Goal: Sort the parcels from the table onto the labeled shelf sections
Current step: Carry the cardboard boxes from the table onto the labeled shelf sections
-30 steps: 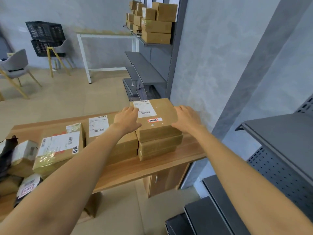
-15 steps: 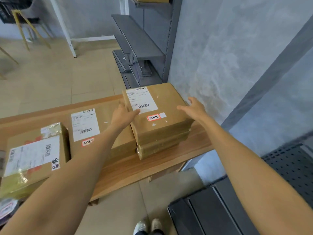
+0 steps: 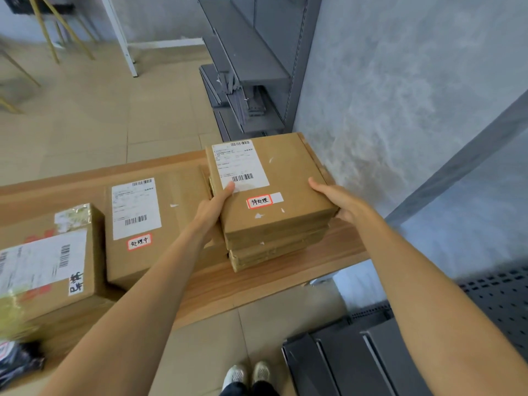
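Observation:
A flat brown parcel (image 3: 288,178) with a white shipping label and a red-bordered handwritten sticker tops a short stack of similar boxes (image 3: 274,250) at the right end of the wooden table (image 3: 285,278). My left hand (image 3: 213,208) grips its left edge, thumb on the top by the label. My right hand (image 3: 338,200) grips its right edge, fingers wrapped under the side. Left of the stack lies a larger parcel (image 3: 160,224) with its own red-bordered sticker. A taped parcel (image 3: 48,267) sits further left.
Grey metal shelving (image 3: 248,61) stands beyond the table against the wall. More grey shelf boards (image 3: 357,361) lie low at my right, with a perforated panel (image 3: 503,298). A dark bag (image 3: 17,361) lies at the table's left. My shoes (image 3: 251,372) show on the tile floor.
Both hands slid from the top of the parcel to its side edges and closed on it. The view tilted down and drew closer to the table.

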